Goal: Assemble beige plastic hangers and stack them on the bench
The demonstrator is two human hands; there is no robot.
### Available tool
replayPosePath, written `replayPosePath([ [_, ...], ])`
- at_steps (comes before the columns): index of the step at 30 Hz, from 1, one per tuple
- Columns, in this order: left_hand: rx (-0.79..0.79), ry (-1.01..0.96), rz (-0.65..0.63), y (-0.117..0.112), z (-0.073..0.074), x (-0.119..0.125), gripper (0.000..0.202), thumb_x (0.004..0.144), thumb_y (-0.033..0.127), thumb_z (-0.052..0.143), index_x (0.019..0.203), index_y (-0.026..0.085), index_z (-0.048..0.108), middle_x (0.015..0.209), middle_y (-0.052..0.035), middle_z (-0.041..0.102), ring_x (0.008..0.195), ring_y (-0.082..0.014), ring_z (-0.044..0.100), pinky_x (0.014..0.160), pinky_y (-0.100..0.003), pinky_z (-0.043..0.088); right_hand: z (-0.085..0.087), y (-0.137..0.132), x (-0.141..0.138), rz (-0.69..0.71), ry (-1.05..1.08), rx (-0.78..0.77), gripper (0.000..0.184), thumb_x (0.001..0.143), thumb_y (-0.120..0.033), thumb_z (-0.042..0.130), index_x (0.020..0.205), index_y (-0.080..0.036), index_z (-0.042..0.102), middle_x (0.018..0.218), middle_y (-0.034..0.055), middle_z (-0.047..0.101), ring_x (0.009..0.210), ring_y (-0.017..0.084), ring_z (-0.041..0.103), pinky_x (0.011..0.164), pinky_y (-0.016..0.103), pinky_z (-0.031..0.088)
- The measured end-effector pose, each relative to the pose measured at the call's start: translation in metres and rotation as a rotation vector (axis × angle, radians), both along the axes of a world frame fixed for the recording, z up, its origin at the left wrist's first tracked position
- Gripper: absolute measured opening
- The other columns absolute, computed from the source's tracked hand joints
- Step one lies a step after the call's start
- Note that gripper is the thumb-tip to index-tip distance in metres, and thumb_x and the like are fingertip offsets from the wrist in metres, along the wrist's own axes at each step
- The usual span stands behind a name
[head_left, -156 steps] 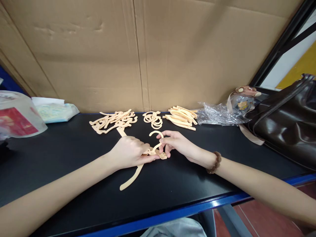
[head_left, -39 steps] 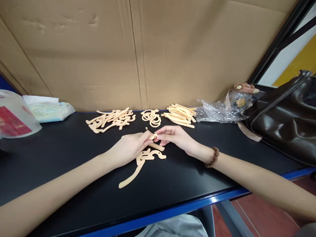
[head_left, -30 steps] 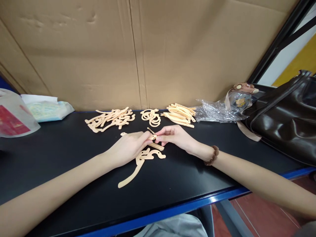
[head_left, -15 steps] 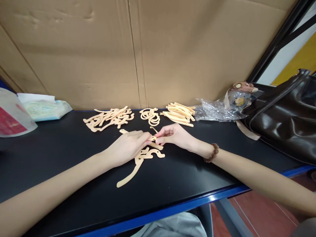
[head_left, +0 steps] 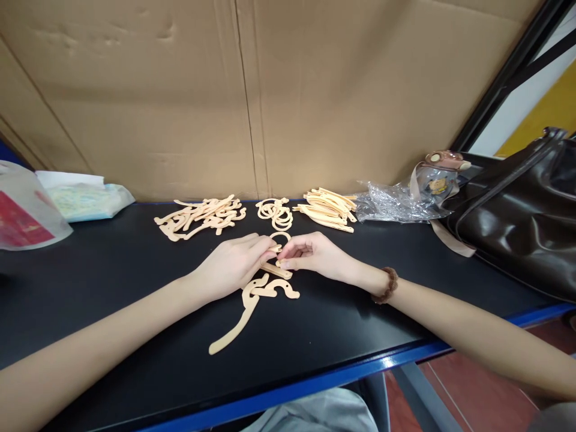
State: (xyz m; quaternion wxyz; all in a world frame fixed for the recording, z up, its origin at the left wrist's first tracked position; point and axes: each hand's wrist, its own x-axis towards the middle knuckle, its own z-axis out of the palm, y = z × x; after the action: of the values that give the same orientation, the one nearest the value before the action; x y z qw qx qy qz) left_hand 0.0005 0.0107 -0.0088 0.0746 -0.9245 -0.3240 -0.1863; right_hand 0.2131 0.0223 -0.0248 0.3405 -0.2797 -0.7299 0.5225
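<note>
Over the middle of the black table, my left hand (head_left: 236, 264) is closed on a beige plastic hanger piece (head_left: 275, 248), most of it hidden under the fingers. My right hand (head_left: 315, 257) meets it fingertip to fingertip, thumb and forefinger pinched on a small beige end (head_left: 279, 263). Behind the fingertips curves a thin hanger hook (head_left: 281, 234); whether it is joined to the held piece I cannot tell. Just below the hands a straight hanger arm (head_left: 278, 272) shows. Nearer me lie a long curved hanger arm (head_left: 234, 337) and an S-shaped hanger piece (head_left: 286, 287), overlapping.
Along the back lie a pile of curved hanger arms (head_left: 202, 217), a pile of hooks (head_left: 275, 213) and a pile of straight arms (head_left: 328, 209). Crumpled clear plastic (head_left: 387, 203) and a dark bag (head_left: 508, 216) are right; a tissue pack (head_left: 90, 201) and a translucent tub (head_left: 27, 210) left.
My right fingertips have shifted slightly left and down. The hook behind them now shows as a wider arc. The loose pieces in front sit slightly lower in view.
</note>
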Motion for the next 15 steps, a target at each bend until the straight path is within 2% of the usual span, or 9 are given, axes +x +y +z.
replayPosePath([
  [3, -0.062, -0.027, 0.009, 0.0005, -0.0004, 0.0005, 0.028, 0.099, 0.029, 0.029, 0.095, 0.017, 0.054, 0.088, -0.0040, 0.056, 0.077, -0.0152, 0.056, 0.066, -0.025, 0.043, -0.0024, 0.0026, 0.0017, -0.039, 0.036, -0.041, 0.017, 0.074, -0.026, 0.072, 0.087, -0.015, 0.069, 0.079, 0.0017, 0.069, 0.070, 0.012, 0.063, 0.066, 0.025, 0.051],
  [9, -0.152, -0.169, -0.045, 0.0019, -0.0037, 0.0007, 0.026, 0.099, 0.029, 0.035, 0.105, 0.018, 0.057, 0.099, -0.0041, 0.054, 0.082, -0.0128, 0.057, 0.073, -0.024, 0.046, -0.0042, 0.0028, 0.0022, -0.129, 0.024, -0.056, 0.017, 0.077, -0.026, 0.069, 0.088, -0.014, 0.071, 0.082, 0.0030, 0.070, 0.074, 0.013, 0.064, 0.065, 0.024, 0.054],
  [15, -0.187, -0.231, -0.005, 0.0025, -0.0045, -0.0012, 0.020, 0.096, 0.031, 0.041, 0.096, 0.019, 0.057, 0.094, -0.0020, 0.059, 0.079, -0.0128, 0.060, 0.070, -0.024, 0.047, 0.0018, 0.0018, 0.0023, -0.266, 0.037, -0.141, 0.018, 0.076, -0.018, 0.069, 0.093, -0.012, 0.070, 0.080, 0.0037, 0.070, 0.072, 0.013, 0.064, 0.060, 0.021, 0.053],
])
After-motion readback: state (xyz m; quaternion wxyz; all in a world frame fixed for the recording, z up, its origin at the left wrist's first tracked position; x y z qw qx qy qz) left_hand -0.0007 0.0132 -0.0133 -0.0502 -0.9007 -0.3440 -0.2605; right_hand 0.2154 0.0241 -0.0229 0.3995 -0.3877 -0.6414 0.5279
